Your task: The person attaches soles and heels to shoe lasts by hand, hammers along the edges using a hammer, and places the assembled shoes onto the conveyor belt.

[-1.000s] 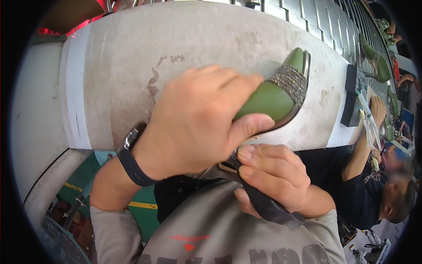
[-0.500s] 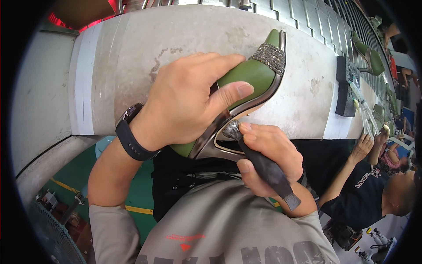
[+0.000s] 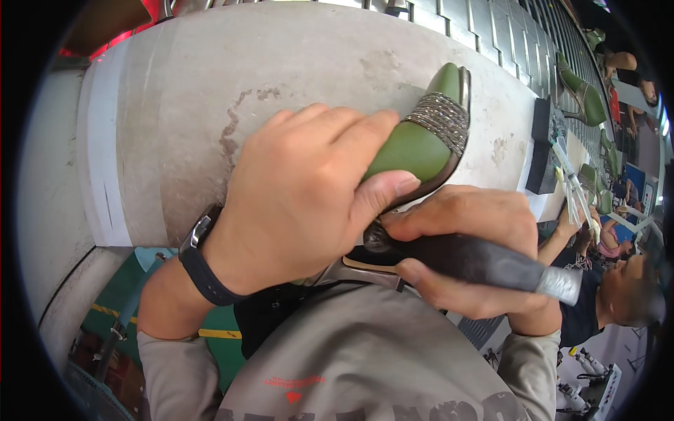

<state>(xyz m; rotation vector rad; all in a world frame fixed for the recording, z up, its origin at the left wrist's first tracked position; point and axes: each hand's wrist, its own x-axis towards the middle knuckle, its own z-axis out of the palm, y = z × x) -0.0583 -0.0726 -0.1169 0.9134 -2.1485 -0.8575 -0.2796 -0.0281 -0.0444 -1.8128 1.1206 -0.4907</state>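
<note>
Head view: the left hand (image 3: 298, 186) clasps a green shoe (image 3: 414, 151) at frame centre; the right hand (image 3: 484, 214) is closed round a dark tool (image 3: 484, 262) beside the shoe's underside. Firm left-hand pressure should keep the shoe steady.

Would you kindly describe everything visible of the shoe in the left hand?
The shoe has a smooth green body, glittery dark band near the toe and dark metallic sole edge. It tilts, front over the table, toe pointing ahead and right. The left hand grasps and hides its middle; the right hand holds a tool near its underside.
</note>
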